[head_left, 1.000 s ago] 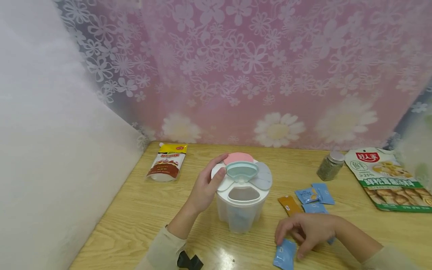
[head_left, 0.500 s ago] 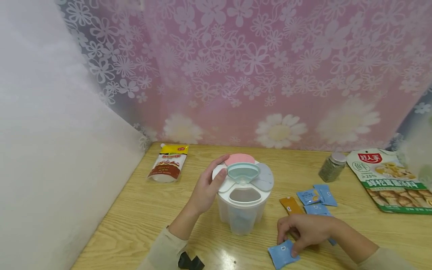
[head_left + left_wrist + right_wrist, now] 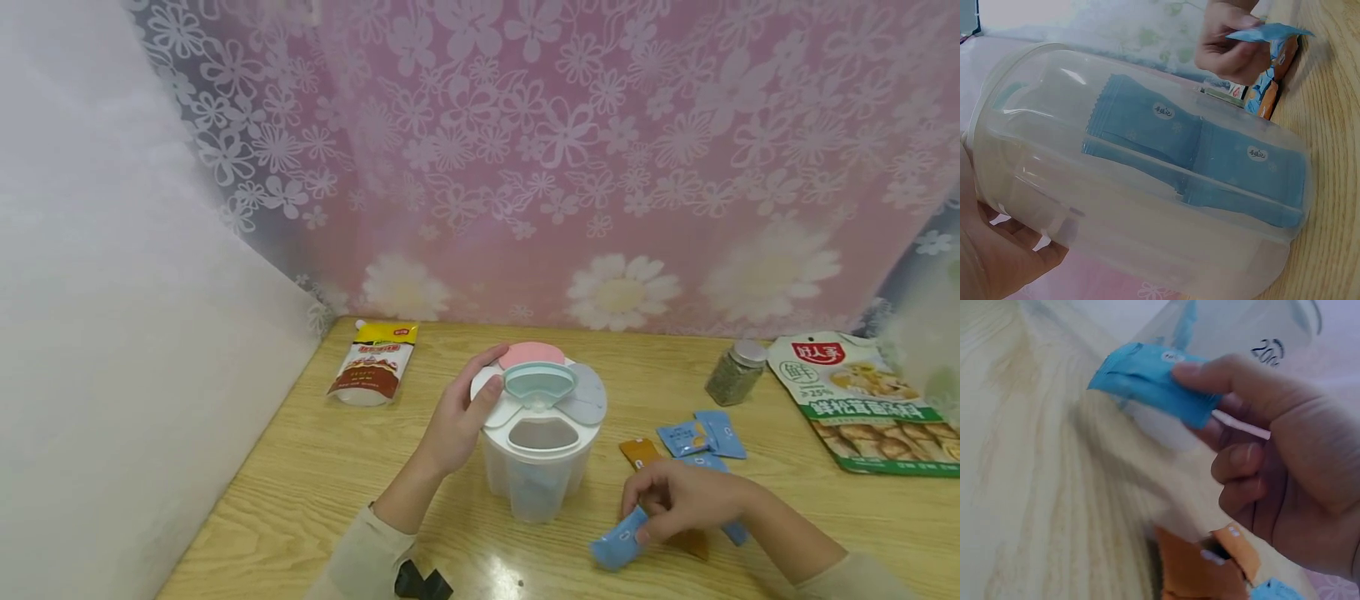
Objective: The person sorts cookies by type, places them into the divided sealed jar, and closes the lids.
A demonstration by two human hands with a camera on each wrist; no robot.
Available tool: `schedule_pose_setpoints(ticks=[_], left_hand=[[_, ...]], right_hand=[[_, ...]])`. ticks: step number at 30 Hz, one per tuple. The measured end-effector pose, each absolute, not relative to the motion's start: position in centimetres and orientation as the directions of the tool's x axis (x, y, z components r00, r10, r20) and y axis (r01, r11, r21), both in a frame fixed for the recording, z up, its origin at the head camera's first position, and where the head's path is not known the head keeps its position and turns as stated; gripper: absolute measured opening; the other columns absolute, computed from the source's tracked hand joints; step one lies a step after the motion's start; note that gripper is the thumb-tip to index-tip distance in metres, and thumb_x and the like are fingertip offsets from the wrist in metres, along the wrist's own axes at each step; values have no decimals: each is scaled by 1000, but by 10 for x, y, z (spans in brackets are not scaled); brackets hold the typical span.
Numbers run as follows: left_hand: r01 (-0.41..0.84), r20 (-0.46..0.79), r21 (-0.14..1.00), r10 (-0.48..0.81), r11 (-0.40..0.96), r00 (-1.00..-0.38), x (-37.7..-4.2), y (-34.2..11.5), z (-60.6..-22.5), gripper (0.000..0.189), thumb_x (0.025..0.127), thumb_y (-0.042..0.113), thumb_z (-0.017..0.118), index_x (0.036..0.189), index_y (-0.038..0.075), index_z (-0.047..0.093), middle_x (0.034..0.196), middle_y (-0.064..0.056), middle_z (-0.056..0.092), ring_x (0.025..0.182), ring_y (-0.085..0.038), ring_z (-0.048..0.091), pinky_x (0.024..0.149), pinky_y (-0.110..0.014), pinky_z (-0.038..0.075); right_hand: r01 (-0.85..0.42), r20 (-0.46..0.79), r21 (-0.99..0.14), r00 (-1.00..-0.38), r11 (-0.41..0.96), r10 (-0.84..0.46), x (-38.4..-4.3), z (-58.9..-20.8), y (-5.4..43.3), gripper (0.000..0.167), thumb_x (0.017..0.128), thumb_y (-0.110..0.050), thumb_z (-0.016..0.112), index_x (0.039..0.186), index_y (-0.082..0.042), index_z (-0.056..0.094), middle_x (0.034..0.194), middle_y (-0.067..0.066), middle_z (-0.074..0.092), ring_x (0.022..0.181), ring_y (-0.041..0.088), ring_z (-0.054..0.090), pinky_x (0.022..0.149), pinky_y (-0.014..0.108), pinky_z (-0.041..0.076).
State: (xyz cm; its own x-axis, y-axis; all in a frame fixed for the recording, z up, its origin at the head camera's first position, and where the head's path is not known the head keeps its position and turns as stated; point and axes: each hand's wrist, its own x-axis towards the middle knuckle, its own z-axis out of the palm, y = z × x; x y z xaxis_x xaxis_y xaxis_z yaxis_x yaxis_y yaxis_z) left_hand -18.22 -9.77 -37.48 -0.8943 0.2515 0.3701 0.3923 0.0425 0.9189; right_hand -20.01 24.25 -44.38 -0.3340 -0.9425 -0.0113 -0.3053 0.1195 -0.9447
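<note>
A clear plastic storage canister (image 3: 536, 492) with a white lid stands upright on the wooden table. Its lid carries pink, teal and grey flaps, and the teal flap (image 3: 540, 382) is raised over an opening at the front. My left hand (image 3: 457, 412) grips the lid's left side, thumb on top. Through the wall, two blue packets (image 3: 1241, 165) show in one compartment. To the right of the canister, my right hand (image 3: 686, 500) pinches a small blue packet (image 3: 1147, 381) between thumb and fingers, raised above the table.
Several blue packets (image 3: 686, 436) and orange packets (image 3: 640, 452) lie beside the right hand. Behind them stand a glass jar of dried herbs (image 3: 737, 373) and a green-and-white food pouch (image 3: 862, 400). A yellow-and-brown pouch (image 3: 372, 364) is at the far left.
My right hand has taken hold of the blue packet from the table and lifted it, tilting it toward the canister. My left hand stays on the lid.
</note>
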Motion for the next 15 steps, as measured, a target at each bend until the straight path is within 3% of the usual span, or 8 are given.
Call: schedule_pose_setpoints(ticks=[6, 10, 15], left_hand=[[386, 362, 921, 246, 57, -899, -181, -97, -375, 46, 106, 29, 48, 149, 15, 45, 153, -7, 46, 137, -23, 47, 107, -24, 42], [388, 363, 919, 247, 63, -899, -181, -97, -375, 46, 106, 28, 48, 149, 15, 45, 153, -7, 46, 137, -24, 47, 108, -25, 43], [391, 366, 918, 243, 60, -898, -181, -97, -374, 45, 106, 29, 48, 149, 14, 46, 153, -8, 47, 137, -23, 47, 107, -24, 43]], right_hand=[[-294, 168, -953, -328, -68, -930, -202, -432, 245, 27, 89, 17, 57, 104, -3, 66, 68, 14, 48, 53, 22, 35, 43, 30, 37], [-353, 269, -924, -332, -146, -904, -201, -421, 246, 32, 87, 23, 53, 104, -2, 65, 80, 13, 55, 55, 24, 41, 46, 32, 45], [-395, 376, -887, -320, -238, -870, -202, -402, 243, 42, 85, 27, 51, 110, -4, 66, 86, 11, 54, 64, 23, 41, 51, 36, 41]])
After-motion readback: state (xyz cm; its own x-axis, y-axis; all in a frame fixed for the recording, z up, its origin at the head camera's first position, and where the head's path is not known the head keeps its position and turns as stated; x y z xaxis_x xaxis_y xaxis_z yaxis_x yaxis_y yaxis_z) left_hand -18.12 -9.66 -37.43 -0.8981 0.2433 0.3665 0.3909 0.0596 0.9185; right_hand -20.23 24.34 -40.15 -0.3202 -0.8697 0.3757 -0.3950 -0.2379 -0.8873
